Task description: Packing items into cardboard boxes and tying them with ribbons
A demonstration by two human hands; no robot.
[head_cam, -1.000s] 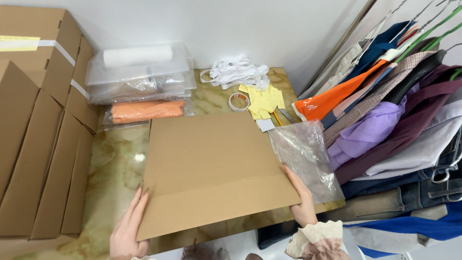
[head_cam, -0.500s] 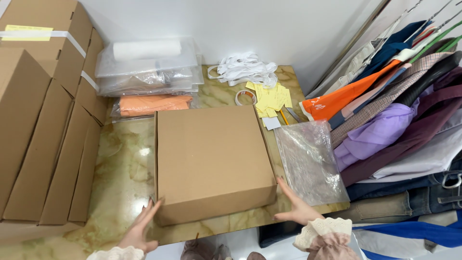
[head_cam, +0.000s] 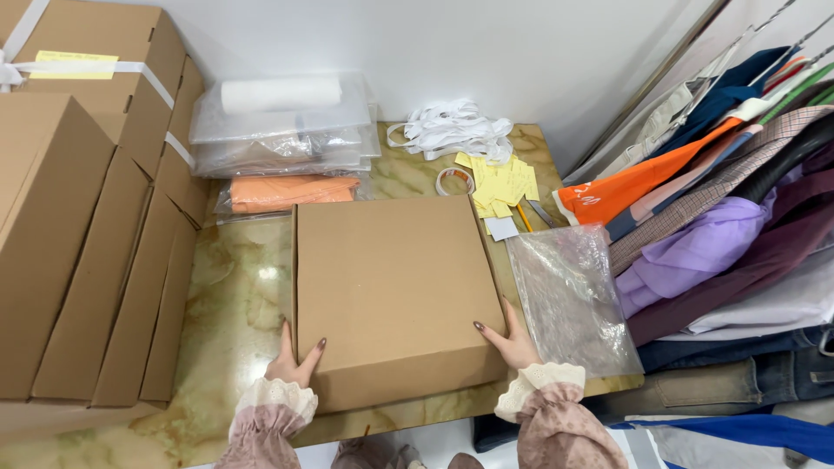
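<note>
A closed brown cardboard box [head_cam: 395, 287] lies flat on the marbled tabletop [head_cam: 234, 295]. My left hand [head_cam: 295, 358] presses against the box's near left corner, fingers spread over its edge. At the near right corner my right hand [head_cam: 511, 340] rests on the box's top and side. Both wrists wear pink sleeves with lace cuffs. Neither hand lifts the box; they steady it from the two near corners.
Stacked cardboard boxes [head_cam: 78, 217] fill the left. Clear bags with a white roll [head_cam: 282, 122] and an orange garment [head_cam: 291, 191] lie behind the box. White straps [head_cam: 456, 130], yellow tags [head_cam: 504, 184] and a tape roll [head_cam: 455, 181] sit at the back. A plastic bag [head_cam: 573, 295] and hanging clothes [head_cam: 721, 200] lie right.
The box went from a tilted, open-looking lid to closed and flat on the table. My hands shifted in along its near corners and now rest on it.
</note>
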